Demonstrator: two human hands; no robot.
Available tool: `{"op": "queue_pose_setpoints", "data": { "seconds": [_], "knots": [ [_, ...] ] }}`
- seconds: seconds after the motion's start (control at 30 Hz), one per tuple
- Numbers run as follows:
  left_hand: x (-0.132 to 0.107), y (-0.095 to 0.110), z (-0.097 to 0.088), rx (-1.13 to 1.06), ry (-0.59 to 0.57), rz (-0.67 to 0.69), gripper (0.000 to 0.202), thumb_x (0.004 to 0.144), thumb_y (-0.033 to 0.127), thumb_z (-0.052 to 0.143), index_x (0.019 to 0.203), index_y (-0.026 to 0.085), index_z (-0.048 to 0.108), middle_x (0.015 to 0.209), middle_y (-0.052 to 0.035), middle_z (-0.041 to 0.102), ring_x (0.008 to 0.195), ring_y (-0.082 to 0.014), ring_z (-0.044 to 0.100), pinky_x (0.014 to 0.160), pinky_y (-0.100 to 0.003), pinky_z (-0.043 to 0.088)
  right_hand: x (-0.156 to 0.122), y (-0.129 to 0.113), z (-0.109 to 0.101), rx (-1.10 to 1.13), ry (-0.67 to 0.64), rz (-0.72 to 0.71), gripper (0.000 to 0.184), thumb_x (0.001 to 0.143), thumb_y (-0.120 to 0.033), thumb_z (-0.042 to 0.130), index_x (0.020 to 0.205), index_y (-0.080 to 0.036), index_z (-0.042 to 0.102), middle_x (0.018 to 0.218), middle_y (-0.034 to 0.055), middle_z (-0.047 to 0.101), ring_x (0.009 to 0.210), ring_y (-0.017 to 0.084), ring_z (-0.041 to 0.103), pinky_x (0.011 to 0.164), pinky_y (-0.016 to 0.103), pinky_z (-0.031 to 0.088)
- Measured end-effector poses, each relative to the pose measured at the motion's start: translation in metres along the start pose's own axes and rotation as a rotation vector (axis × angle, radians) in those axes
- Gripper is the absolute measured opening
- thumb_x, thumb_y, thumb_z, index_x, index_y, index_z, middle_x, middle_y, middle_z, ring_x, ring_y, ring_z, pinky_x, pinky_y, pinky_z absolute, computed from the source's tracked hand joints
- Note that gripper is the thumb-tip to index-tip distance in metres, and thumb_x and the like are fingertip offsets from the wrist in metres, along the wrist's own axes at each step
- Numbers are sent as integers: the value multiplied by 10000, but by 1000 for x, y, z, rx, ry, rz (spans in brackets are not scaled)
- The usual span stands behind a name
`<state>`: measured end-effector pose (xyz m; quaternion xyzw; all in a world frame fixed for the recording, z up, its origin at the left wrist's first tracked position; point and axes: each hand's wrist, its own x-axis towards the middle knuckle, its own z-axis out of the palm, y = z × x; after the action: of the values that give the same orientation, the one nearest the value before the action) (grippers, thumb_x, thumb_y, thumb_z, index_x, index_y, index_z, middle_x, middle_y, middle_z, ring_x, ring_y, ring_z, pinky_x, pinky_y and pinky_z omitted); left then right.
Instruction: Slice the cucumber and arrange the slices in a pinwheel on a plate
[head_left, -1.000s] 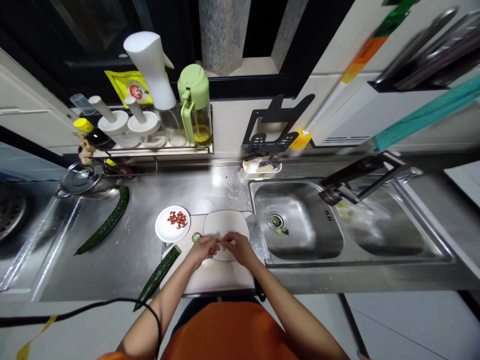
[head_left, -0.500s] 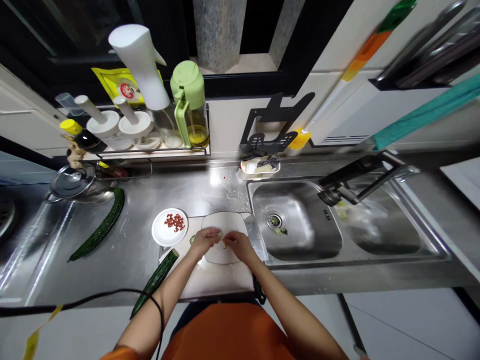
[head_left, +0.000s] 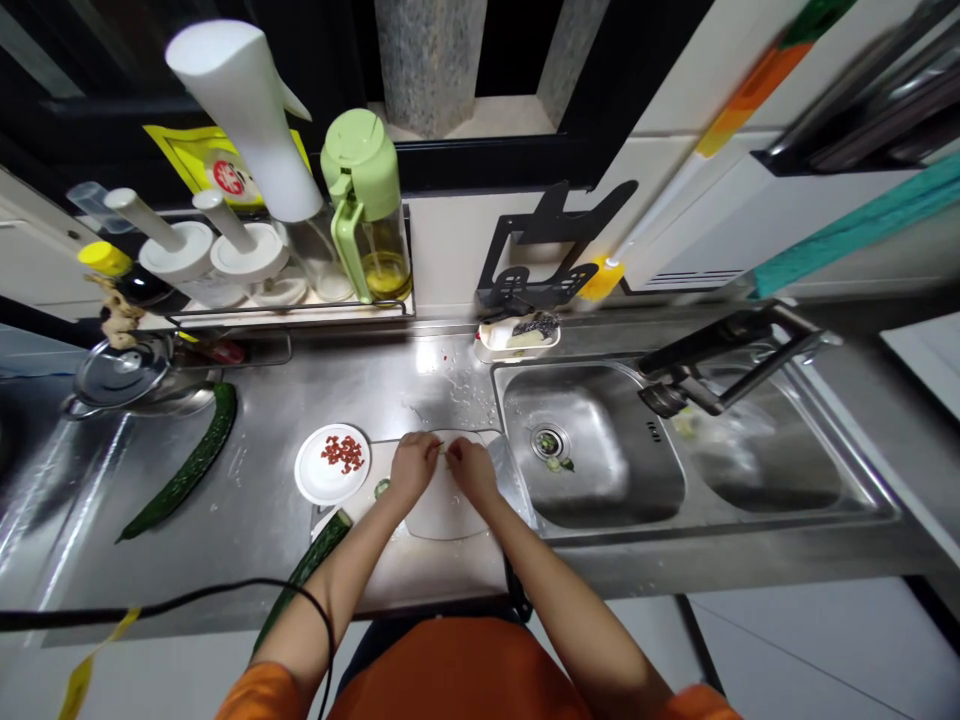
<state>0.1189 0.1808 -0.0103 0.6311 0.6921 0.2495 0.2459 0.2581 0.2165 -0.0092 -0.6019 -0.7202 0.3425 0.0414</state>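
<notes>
My left hand [head_left: 416, 466] and my right hand [head_left: 471, 468] meet over a square white plate or mat [head_left: 444, 515], fingertips pinched close together. A tiny pale piece seems to be between them, too small to name. Beneath lies a light cutting board [head_left: 431, 572]. Just left of my left hand is a green-rimmed cucumber slice [head_left: 382, 488]. A cut cucumber [head_left: 321, 548] is partly hidden under my left forearm. At the board's right side is a knife, its black handle [head_left: 517, 592] toward me. A round white plate [head_left: 319, 487] carries chopped red bits [head_left: 343, 454].
A whole cucumber [head_left: 189, 468] lies on the steel counter at left, near a lidded pot [head_left: 124, 372]. To the right is a double sink [head_left: 592, 512] with a black faucet [head_left: 701, 355]. An oil jug [head_left: 367, 200] and jars stand on a rack behind. A black cable [head_left: 225, 585] crosses my left arm.
Both hands have moved slightly away from me, toward the plate's far edge, and their fingertips are closer together. The camera view has shifted a little.
</notes>
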Motion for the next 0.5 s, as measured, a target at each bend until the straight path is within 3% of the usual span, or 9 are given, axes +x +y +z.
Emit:
{"op": "queue_pose_setpoints", "data": {
  "seconds": [0.17,0.5],
  "knots": [
    [5,1,5,122,23,8,179,839,165,497,872,173,673,821,-72,646,839,-200,530,827,-338,397,-1,-5,1,-116,54,-9,126,856,-194,522,921,-170,626,810,85,646,855,212,543,693,279,329],
    [2,-2,11,212,98,65,216,885,197,466,981,169,658,895,-86,636,877,-209,492,833,-337,389,-1,0,8,-274,148,-165,176,898,-214,487,822,-185,644,863,84,640,905,227,483,739,316,326]
  ]
}}
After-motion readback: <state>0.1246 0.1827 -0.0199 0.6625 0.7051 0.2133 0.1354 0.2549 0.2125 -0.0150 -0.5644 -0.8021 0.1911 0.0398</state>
